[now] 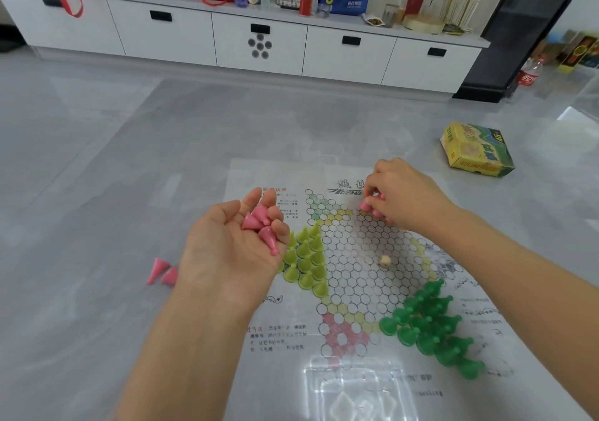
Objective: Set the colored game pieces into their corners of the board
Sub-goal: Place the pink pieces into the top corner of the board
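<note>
- Right hand point(400, 195) reaches to the far corner of the printed paper star-shaped game board point(356, 258), fingers pinched together on a small pink plastic cone piece point(366, 206) whose base sits at the board's surface.
- Left hand point(233, 242) is held palm up over the board's left edge, fingers half curled, cupping a few loose pink cone pieces point(257, 223) that lie on their sides with tips pointing different ways.
- The pink supply in the left palm lies to the left of and nearer than the right hand, so each next piece must travel right and away to the far corner; the right hand is the closer one to that corner.
- Two more pink cones point(162, 273) lie tipped over on the grey floor point(97, 193), left of the left wrist and off the board.
- Yellow-green cone pieces point(308, 262) stand packed in the left corner, just beside the left hand; dark green cone pieces point(434, 323) fill the near right corner.
- A small pale bead-like object point(384, 261) rests among the empty central circles.
- Open room lies over the board's middle; I judge the crossing path clear, with the yellow-green cluster the likeliest thing to knock.
</note>
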Demonstrator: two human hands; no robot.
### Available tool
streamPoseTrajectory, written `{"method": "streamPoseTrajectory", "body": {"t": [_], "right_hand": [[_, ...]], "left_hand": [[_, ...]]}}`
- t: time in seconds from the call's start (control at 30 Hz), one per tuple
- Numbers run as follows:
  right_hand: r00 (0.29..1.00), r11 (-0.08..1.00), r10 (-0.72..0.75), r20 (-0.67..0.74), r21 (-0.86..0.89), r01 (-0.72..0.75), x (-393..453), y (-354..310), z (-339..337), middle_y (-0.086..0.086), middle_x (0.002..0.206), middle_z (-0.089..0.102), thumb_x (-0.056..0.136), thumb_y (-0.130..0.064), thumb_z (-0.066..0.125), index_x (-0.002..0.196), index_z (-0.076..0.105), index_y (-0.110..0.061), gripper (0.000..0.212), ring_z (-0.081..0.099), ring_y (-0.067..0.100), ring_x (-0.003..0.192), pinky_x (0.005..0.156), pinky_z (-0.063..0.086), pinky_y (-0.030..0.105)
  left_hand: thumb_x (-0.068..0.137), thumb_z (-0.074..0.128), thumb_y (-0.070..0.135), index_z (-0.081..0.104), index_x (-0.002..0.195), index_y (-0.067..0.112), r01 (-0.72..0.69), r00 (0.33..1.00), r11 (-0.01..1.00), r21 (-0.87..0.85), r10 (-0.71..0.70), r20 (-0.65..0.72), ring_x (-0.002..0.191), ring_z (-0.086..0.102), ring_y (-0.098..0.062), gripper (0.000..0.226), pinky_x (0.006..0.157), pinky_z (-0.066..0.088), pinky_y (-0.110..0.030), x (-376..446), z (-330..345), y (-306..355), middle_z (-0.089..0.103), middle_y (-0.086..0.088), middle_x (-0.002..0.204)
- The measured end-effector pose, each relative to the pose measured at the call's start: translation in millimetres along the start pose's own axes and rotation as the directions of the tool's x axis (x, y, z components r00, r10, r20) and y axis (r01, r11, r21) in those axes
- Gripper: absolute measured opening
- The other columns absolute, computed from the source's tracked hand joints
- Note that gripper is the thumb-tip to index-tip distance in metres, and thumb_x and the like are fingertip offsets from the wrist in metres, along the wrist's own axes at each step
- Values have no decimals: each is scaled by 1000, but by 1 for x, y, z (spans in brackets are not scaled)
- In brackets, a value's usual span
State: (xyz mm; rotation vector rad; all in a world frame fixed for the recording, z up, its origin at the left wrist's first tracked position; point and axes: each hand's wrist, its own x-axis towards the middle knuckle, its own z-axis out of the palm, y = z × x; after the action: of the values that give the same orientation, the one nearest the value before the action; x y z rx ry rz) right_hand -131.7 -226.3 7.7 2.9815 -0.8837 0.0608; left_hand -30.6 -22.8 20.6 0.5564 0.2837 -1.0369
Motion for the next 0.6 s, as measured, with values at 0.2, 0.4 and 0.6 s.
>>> {"method": "streamPoseTrajectory", "body": {"t": [0.2,0.4,0.6], "right_hand": [[999,999,-29,18,-25,29,-1,-1,-4,-2,105,49,87,-31,57,108,61,-17,26,42,12,98,66,34,25],[971,959,-191,-144,182,215,-19,-38,-38,-12,88,47,87,-33,54,105,61,-25,21,42,0,75,69,32,15],[864,771,-483,-145,398,498,-44,-84,-57,-14,84,61,86,-31,58,102,67,-26,20,48,-5,74,70,38,7]], "left_hand": [[92,32,14,55,93,5,-5,1000,999,-36,5,2,40,53,-14,25,45,46,-17,1,-1,0,60,-8,73],[94,34,10,52,108,-10,81,997,997,10,-81,-9,76,59,-28,29,89,49,-40,-1,4,-4,56,-25,96],[86,32,10,48,108,-5,189,975,982,-6,-187,118,64,40,-12,31,50,40,-21,-2,2,-2,46,-8,85]]}}
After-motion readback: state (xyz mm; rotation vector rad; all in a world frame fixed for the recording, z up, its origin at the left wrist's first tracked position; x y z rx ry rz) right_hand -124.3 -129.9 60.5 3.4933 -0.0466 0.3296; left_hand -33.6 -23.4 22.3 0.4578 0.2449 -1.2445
